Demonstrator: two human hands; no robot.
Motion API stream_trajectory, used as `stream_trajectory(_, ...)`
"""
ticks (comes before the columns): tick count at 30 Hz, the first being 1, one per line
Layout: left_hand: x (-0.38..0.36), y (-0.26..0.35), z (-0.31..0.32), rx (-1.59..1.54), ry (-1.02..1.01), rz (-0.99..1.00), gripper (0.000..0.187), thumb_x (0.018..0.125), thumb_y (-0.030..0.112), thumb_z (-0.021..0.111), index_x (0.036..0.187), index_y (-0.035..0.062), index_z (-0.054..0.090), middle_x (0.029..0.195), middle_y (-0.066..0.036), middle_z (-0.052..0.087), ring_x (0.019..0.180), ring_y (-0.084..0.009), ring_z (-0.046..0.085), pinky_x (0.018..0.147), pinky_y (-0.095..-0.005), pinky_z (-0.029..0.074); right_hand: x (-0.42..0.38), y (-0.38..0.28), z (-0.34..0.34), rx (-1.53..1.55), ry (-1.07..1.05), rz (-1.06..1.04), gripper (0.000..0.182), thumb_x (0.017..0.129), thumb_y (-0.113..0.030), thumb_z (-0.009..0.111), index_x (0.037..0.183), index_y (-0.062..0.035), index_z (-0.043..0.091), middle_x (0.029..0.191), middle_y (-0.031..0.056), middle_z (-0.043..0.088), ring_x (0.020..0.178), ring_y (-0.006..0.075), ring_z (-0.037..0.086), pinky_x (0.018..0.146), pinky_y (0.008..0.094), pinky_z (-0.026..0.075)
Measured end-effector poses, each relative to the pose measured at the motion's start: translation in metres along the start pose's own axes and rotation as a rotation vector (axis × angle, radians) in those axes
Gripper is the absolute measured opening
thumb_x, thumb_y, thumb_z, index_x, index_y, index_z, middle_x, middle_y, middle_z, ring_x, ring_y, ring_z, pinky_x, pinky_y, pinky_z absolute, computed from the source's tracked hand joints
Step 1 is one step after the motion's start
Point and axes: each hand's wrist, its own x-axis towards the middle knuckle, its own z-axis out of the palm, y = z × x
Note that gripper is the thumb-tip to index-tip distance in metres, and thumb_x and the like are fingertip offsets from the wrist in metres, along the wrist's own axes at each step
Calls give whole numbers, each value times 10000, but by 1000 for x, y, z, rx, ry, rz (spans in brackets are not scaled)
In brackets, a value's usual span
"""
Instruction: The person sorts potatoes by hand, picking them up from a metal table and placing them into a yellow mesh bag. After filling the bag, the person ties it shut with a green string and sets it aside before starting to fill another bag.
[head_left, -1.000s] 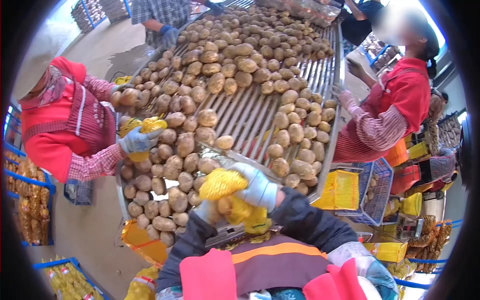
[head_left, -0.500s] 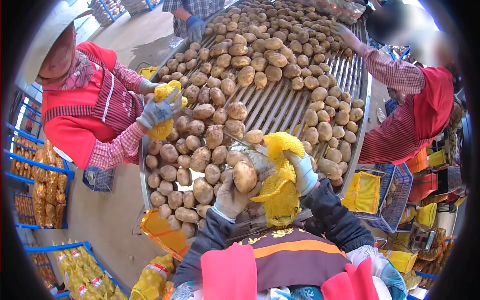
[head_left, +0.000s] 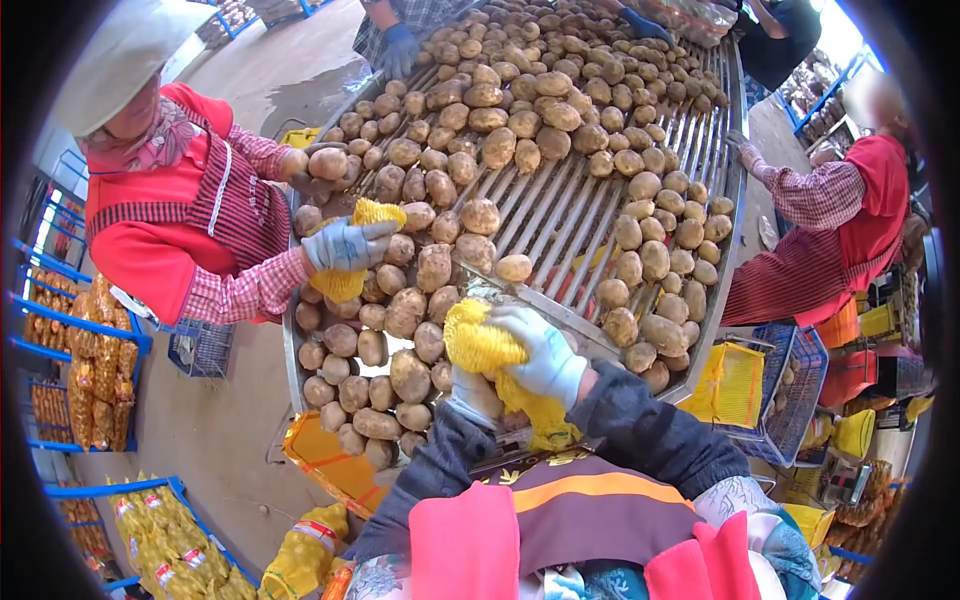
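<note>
My right hand (head_left: 542, 352), in a light blue and white glove, is closed on a yellow mesh bag (head_left: 478, 340). The bag bunches up on top, and its lower part (head_left: 545, 420) hangs in front of my apron. My left hand (head_left: 475, 393), in a pale glove, is directly below the bunched mesh and touches it. Its fingers are covered by the bag, so any potato in them is hidden. Potatoes (head_left: 410, 378) lie close by to the left, and a single potato (head_left: 514, 268) rests on the metal divider just beyond.
A roller sorting table (head_left: 545, 225) carries many potatoes. At the left, a co-worker's gloved hand (head_left: 350, 245) holds a yellow mesh bag; their other hand holds a potato (head_left: 328, 164). Another co-worker (head_left: 850, 210) stands at the right. Blue crates (head_left: 780, 400) and an orange chute (head_left: 335, 465) flank the table.
My hands have come together: the right moved left with the mesh bag, which now covers my left hand's fingers. The potato seen in my left hand is out of sight.
</note>
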Motion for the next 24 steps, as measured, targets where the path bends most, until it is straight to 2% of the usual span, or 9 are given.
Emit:
stream_trajectory(3,-6,-7,1,1018,-29,607,402,953,323,444,1278,85,446,1180,-64,536,1090,-187,532,942,-342,455,-15,-10,-7,-269,-171,-490,596,513,-38,657,1101,-58,565,1166,140,537,1136,357,491,974,446,403)
stream_trajectory(4,-7,2,7,707,58,455,444,921,400,464,1224,76,472,1111,-78,559,1029,-209,554,893,-358,478,-24,-13,-8,-277,-215,-611,591,499,-49,676,1081,-59,570,1123,147,558,1099,342,518,943,442,430)
stream_trajectory(6,-9,33,39,80,209,143,560,855,554,505,1115,58,525,974,-107,603,907,-253,597,796,-390,523,-39,3,-12,-156,-301,-416,540,550,-41,674,1080,-67,576,1061,135,585,1049,330,550,907,423,454)
stream_trajectory(7,-7,45,44,-237,279,-16,629,822,631,525,1060,50,551,906,-121,626,846,-275,619,747,-406,545,-50,21,-20,-37,-135,-226,469,628,-32,662,1088,-64,577,1035,113,596,1018,297,569,886,395,465)
stream_trajectory(8,8,51,19,-353,302,93,631,816,617,547,1058,34,565,967,-145,636,884,-297,627,753,-425,560,-58,39,-27,82,27,-34,398,707,-24,649,1097,-62,577,1008,92,607,986,263,588,865,367,476)
stream_trajectory(10,-3,64,26,-449,51,10,620,822,590,562,1066,20,573,976,-166,640,884,-335,637,723,-433,584,-48,57,-39,696,403,378,291,847,-54,592,1136,-46,565,1042,56,609,981,189,587,858,312,472)
stream_trajectory(20,-2,41,24,-469,-16,-144,664,788,610,587,1080,14,578,972,-183,653,871,-356,648,683,-389,601,-32,29,-43,515,530,180,303,841,-39,635,1128,-20,540,1091,22,594,974,110,561,835,261,465)
stream_trajectory(22,-4,39,21,-454,-2,-134,647,807,589,578,1110,17,561,994,-175,649,871,-347,650,670,-390,603,-26,20,-37,431,527,226,352,780,18,654,1110,-34,546,1124,66,578,992,146,566,849,276,462)
stream_trajectory(24,-7,38,25,-439,9,-126,632,827,569,569,1140,21,545,1016,-167,646,871,-338,652,657,-391,604,-22,18,-29,115,464,-51,492,674,7,690,1141,-42,543,1184,138,546,1065,251,555,906,337,449)
